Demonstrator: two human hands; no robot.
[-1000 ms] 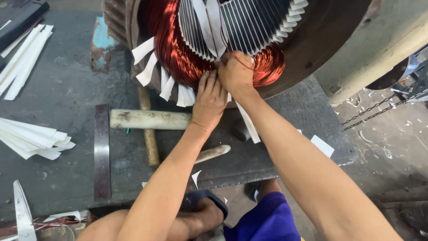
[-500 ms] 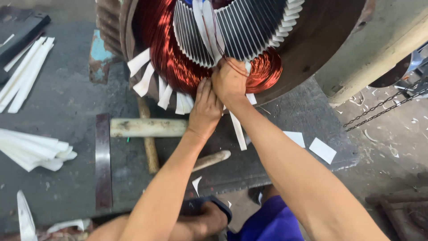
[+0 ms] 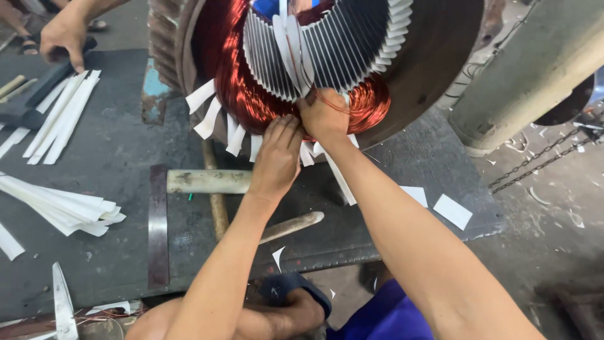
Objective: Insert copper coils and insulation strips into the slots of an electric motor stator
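While two hands (image 3: 302, 135) press fingers-together on one copper winding (image 3: 251, 94), a co-worker's hand (image 3: 63, 38) grips a tool.

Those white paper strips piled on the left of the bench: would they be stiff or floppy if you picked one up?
Probably light and slightly springy: the strips are thin and long, yet lie fairly straight. The ones tucked beside the copper winding curve outward, so they likely bend easily. A push would probably scatter them.

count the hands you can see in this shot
3: the left hand and right hand press on the copper winding; another person's hand is top left. Others may be out of frame.
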